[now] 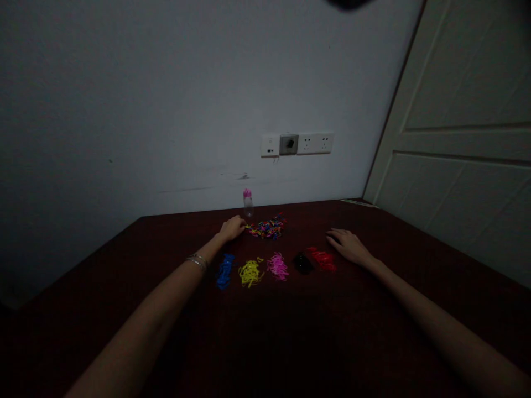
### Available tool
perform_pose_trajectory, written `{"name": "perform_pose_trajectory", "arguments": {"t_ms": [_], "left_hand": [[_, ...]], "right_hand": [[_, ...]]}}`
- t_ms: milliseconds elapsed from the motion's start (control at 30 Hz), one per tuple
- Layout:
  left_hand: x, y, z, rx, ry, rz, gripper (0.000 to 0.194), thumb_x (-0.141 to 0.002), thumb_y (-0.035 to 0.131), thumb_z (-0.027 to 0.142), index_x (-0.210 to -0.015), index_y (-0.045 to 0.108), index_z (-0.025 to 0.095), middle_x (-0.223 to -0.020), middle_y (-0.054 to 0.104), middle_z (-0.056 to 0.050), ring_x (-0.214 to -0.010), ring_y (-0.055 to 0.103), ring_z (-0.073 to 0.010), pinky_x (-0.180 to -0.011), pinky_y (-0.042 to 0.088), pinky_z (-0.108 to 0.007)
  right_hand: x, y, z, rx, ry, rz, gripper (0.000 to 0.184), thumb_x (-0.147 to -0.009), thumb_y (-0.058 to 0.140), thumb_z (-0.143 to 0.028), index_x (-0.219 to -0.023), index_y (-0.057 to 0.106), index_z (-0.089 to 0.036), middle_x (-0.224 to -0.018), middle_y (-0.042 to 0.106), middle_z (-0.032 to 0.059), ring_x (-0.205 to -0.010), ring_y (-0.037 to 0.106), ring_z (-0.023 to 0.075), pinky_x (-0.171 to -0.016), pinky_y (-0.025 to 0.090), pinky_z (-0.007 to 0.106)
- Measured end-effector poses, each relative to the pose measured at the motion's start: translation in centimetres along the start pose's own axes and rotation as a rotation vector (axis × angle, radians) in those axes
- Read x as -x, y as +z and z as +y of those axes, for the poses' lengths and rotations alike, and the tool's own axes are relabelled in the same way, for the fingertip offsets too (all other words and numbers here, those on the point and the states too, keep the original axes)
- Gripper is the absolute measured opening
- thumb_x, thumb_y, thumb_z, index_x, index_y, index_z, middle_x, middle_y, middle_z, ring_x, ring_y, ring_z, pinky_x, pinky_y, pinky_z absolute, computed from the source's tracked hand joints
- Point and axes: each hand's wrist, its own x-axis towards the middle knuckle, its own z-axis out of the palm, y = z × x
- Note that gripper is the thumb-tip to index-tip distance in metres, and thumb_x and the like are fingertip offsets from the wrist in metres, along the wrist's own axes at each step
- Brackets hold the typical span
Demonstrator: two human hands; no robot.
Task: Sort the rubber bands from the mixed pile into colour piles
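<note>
My left hand (233,228) reaches to the left end of a mixed pile of coloured rubber bands (267,228). Its fingers are closed at the pile's edge; what they pinch is hidden. A yellow bit shows beside the fingertips. My right hand (347,246) lies on the table, fingers stretched out and apart, holding nothing. Just left of it is a pile of red bands (322,259). Further left run a black pile (302,263), a pink pile (277,266), a yellow pile (249,273) and a blue pile (224,271).
Behind the mixed pile, near the wall, stands a clear bottle (248,205) with a pink top. Sockets (307,143) are set in the wall above the dark red table (290,331). A pale strip (360,204) lies at the back right corner, beside a white panelled door (460,182).
</note>
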Motion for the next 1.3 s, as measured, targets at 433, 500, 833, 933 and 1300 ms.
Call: {"name": "perform_pose_trajectory", "arguments": {"t_ms": [433,500,833,933,1300], "left_hand": [[-0.3,-0.2,-0.3,-0.01,-0.036,0.035,0.017,-0.076,0.051,0.027,-0.081,0.067,0.023,-0.097,0.061,-0.007,-0.089,0.056,-0.02,-0.073,0.042,-0.026],[-0.3,-0.8,-0.3,0.007,-0.032,0.048,0.018,-0.076,0.051,0.027,-0.082,0.067,0.023,-0.098,0.062,-0.006,-0.09,0.056,-0.02,-0.073,0.042,-0.025],[2.2,-5.3,0.7,0.072,0.156,-0.028,0.021,-0.076,0.052,0.032,-0.087,0.067,0.023,-0.097,0.062,-0.006,-0.094,0.055,-0.0204,-0.075,0.04,-0.023],[4.0,-6.2,1.4,0.096,0.179,-0.088,0.02,-0.075,0.054,0.034,-0.085,0.067,0.022,-0.096,0.061,-0.005,-0.093,0.056,-0.0197,-0.075,0.04,-0.023],[11.0,-7.3,4.5,-0.032,0.481,-0.291,0.02,-0.08,0.05,0.031,-0.093,0.064,0.025,-0.094,0.06,-0.003,-0.076,0.058,-0.014,-0.067,0.041,-0.023]], "right_hand": [[0.1,-0.1,-0.1,-0.034,-0.006,0.021,0.046,-0.088,0.031,-0.044,-0.115,0.059,-0.018,-0.125,0.054,0.0118,-0.115,0.047,0.0267,-0.092,0.039,0.044],[0.0,0.0,-0.1,-0.03,-0.006,0.023,0.046,-0.088,0.031,-0.044,-0.114,0.059,-0.019,-0.125,0.054,0.0115,-0.115,0.047,0.0266,-0.092,0.039,0.044],[-0.3,0.5,0.5,-0.007,-0.003,0.001,0.047,-0.087,0.031,-0.045,-0.115,0.059,-0.02,-0.128,0.052,0.0104,-0.115,0.047,0.0266,-0.093,0.038,0.044],[-0.4,0.8,0.9,-0.011,-0.005,0.003,0.047,-0.086,0.032,-0.046,-0.115,0.059,-0.02,-0.127,0.052,0.0098,-0.115,0.047,0.0266,-0.093,0.038,0.044],[-0.5,0.9,1.2,0.01,0.006,-0.012,0.05,-0.086,0.03,-0.047,-0.116,0.059,-0.019,-0.128,0.052,0.0104,-0.114,0.047,0.028,-0.093,0.039,0.044]]}}
